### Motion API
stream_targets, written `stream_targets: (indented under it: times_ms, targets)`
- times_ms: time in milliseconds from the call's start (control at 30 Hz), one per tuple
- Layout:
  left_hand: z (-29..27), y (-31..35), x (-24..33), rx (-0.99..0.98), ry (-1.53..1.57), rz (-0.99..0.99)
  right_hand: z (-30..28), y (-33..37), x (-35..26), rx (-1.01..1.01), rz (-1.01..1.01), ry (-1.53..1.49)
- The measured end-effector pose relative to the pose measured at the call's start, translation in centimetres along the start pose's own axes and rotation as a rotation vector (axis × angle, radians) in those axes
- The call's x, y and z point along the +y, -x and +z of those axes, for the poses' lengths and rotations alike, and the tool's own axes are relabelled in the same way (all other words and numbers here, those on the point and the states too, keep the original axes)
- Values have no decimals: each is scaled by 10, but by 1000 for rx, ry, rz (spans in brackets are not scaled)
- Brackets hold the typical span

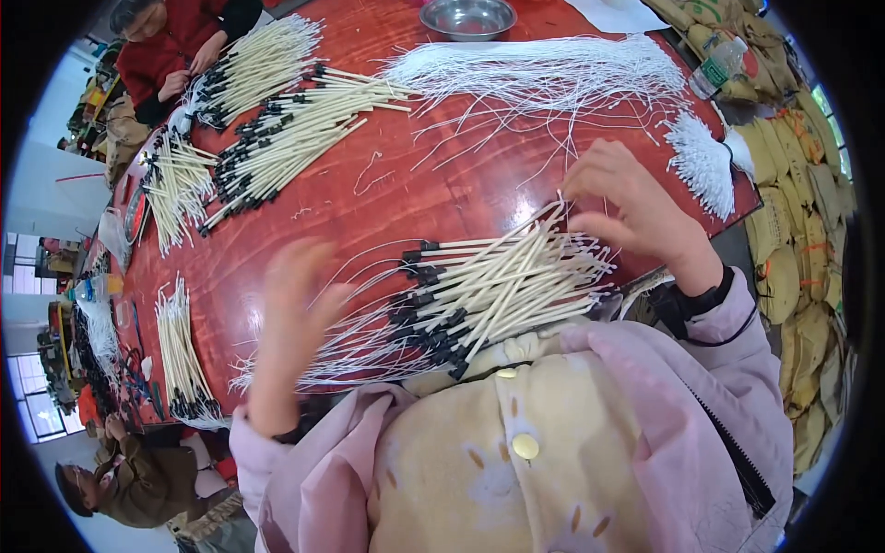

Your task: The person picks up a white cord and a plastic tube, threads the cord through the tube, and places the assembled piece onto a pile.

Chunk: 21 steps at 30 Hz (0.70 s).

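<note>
A loose pile of pale thin sticks (pixel 516 281) with black end pieces lies at the table edge in front of me. White cords (pixel 323 355) trail from the black ends to the left. My right hand (pixel 627 198) is over the right end of the pile, its fingers bent and closed at the white cord tip (pixel 560 195) of one stick. Part of that grip is hidden by the fingers. My left hand (pixel 300 300) is raised left of the pile, above the trailing cords. Motion smears its fingers, and whether they hold anything cannot be made out.
Long white cords (pixel 544 69) lie across the far side, near a metal bowl (pixel 468 18). A white cord bundle (pixel 705 161) and a plastic bottle (pixel 719 69) are at right. More stick bundles (pixel 286 138) lie far left, where another person's hands (pixel 189 74) work. Sacks (pixel 784 249) are stacked at right.
</note>
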State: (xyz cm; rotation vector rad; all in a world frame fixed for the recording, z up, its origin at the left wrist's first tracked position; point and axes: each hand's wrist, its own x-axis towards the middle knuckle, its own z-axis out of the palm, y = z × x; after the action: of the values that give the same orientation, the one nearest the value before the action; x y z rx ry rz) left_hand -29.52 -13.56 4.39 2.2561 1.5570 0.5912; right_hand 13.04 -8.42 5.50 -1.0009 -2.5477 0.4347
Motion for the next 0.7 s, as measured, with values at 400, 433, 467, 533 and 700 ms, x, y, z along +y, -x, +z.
stream_targets:
  times_ms: [400, 433, 467, 533, 700]
  targets:
    - [80, -18, 77, -399, -53, 293, 14, 12, 43, 1, 156, 117]
    - [80, -17, 78, -402, -48, 295, 18, 11, 50, -42, 150, 110]
    - [82, -16, 79, -396, -59, 309, 23, 7, 58, -46, 154, 111]
    - [84, -14, 82, -381, -81, 334, 41, -8, 74, -56, 156, 127]
    - [82, -16, 85, -400, -169, 380, 70, -77, 100, -35, 117, 136]
